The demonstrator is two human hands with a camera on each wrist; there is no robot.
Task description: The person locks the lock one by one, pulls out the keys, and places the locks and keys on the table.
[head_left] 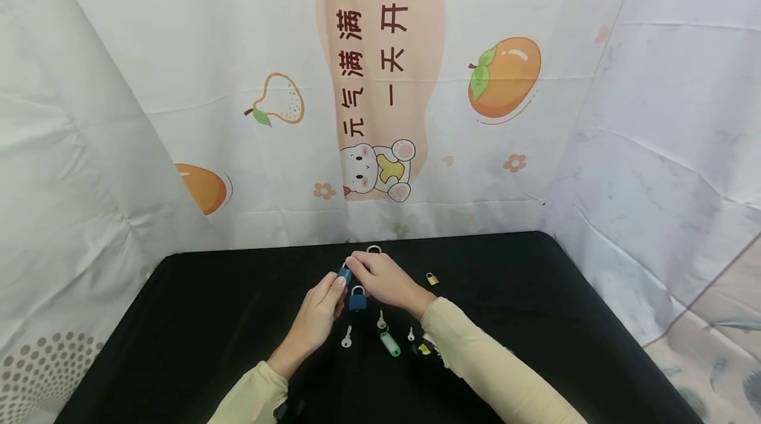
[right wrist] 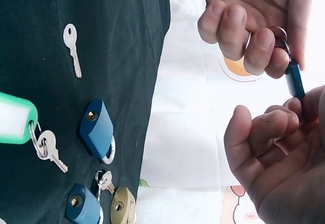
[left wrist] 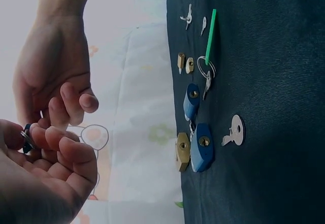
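Both hands are raised over the black table, fingertips close together. Between them is a small blue key tag point(right wrist: 295, 80) with a metal ring at one end. My left hand point(head_left: 321, 308) holds it at the ring end, fingers curled inward. With thumb and fingertips, my right hand point(head_left: 386, 281) pinches the opposite end. Below the hands a blue padlock point(head_left: 357, 302) lies on the cloth. A second blue padlock point(right wrist: 84, 205) and a larger brass padlock point(right wrist: 122, 206) show in the right wrist view, a keyed ring point(right wrist: 105, 181) beside them.
Nearer the body lie a loose key point(head_left: 347, 338), a green key tag point(head_left: 390, 344) with its key, and another small key point(head_left: 411, 334). A small brass padlock point(head_left: 432, 279) sits to the right. A printed curtain point(head_left: 238, 166) hangs behind the table.
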